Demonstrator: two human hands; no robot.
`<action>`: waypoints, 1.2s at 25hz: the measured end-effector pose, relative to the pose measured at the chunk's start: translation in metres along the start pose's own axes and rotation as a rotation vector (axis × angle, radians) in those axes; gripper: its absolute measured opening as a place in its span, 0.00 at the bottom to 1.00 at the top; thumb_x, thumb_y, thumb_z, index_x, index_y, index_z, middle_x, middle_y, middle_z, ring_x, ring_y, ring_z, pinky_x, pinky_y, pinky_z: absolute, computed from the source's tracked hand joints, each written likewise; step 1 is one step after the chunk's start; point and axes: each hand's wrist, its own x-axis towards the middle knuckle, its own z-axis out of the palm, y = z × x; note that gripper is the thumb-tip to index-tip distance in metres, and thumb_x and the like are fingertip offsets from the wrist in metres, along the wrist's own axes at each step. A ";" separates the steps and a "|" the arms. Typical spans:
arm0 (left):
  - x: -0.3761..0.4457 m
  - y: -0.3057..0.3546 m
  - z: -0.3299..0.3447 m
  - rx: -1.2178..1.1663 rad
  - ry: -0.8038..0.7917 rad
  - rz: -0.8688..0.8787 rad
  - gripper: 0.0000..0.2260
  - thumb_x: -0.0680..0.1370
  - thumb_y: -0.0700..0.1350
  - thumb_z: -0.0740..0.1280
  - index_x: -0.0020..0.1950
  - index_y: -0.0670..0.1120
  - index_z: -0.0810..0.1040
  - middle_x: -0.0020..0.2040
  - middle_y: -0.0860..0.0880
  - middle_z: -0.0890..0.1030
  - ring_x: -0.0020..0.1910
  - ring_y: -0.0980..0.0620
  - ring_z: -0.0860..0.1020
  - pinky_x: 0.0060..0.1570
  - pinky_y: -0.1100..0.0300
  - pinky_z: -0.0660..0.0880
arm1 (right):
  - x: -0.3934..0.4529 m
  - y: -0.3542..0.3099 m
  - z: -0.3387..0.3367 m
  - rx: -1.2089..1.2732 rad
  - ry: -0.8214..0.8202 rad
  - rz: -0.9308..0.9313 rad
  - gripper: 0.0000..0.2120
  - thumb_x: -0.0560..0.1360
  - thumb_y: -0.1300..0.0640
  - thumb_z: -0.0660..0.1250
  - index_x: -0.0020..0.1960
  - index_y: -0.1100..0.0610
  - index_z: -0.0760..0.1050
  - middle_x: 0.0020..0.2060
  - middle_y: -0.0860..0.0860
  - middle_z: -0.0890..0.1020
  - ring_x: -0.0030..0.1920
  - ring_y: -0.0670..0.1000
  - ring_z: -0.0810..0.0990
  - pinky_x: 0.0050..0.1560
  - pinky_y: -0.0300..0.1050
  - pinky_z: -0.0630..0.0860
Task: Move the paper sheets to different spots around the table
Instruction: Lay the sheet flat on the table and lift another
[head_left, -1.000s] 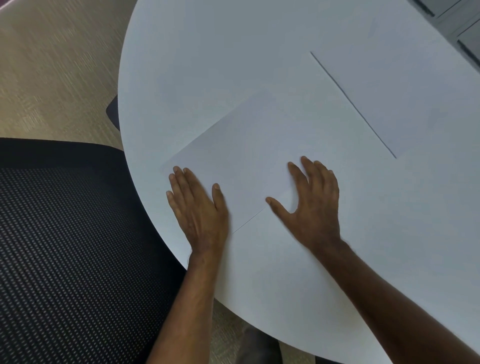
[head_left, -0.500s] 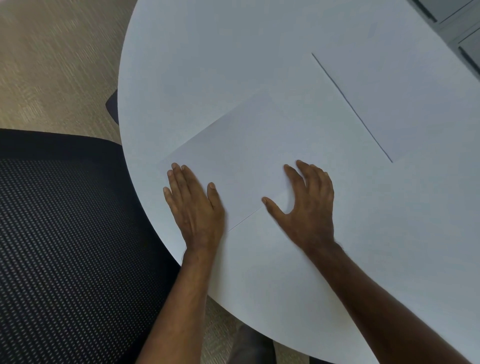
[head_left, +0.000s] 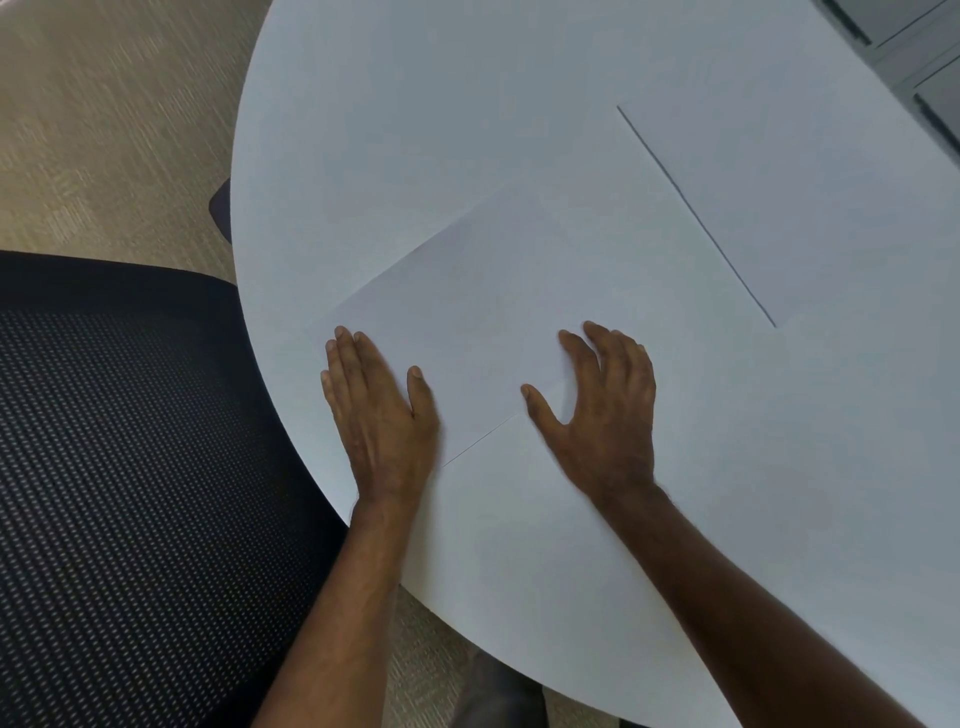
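Observation:
A white paper sheet (head_left: 519, 291) lies flat on the round white table (head_left: 467, 93), turned at an angle, its near corner between my hands. My left hand (head_left: 376, 410) rests palm down on the sheet's near-left corner close to the table's rim, fingers together. My right hand (head_left: 602, 410) lies flat with spread fingers on the sheet's near-right edge. Neither hand grips the paper. A dark straight line (head_left: 696, 215) farther right marks the sheet's far-right edge; I cannot tell whether a second sheet lies there.
A black mesh chair (head_left: 130, 493) stands close against the table's left rim. Beige carpet (head_left: 104, 104) shows at the upper left. Grey cabinet fronts (head_left: 914, 47) sit beyond the table's far right edge.
Both hands and the sheet have shifted slightly up and left in view, mostly with the camera's motion. The hands stay flat on the paper.

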 end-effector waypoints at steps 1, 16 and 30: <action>0.000 0.000 -0.001 -0.010 -0.002 0.003 0.31 0.84 0.50 0.58 0.83 0.36 0.54 0.85 0.39 0.53 0.85 0.43 0.50 0.83 0.43 0.49 | 0.000 0.000 -0.001 0.012 -0.004 0.002 0.32 0.79 0.36 0.64 0.75 0.55 0.71 0.75 0.55 0.71 0.75 0.59 0.67 0.77 0.59 0.60; -0.013 0.189 0.047 -0.106 -0.020 0.172 0.30 0.84 0.57 0.58 0.82 0.44 0.61 0.85 0.43 0.55 0.84 0.44 0.53 0.82 0.39 0.47 | 0.065 0.147 -0.084 0.308 0.107 0.146 0.22 0.81 0.52 0.68 0.73 0.56 0.71 0.74 0.53 0.71 0.74 0.53 0.65 0.74 0.55 0.66; 0.004 0.352 0.130 -0.032 -0.064 0.160 0.34 0.82 0.59 0.57 0.84 0.43 0.56 0.86 0.40 0.50 0.84 0.40 0.52 0.82 0.40 0.48 | 0.190 0.266 -0.133 0.153 -0.080 0.322 0.43 0.73 0.33 0.70 0.79 0.53 0.61 0.79 0.51 0.65 0.79 0.54 0.61 0.75 0.59 0.66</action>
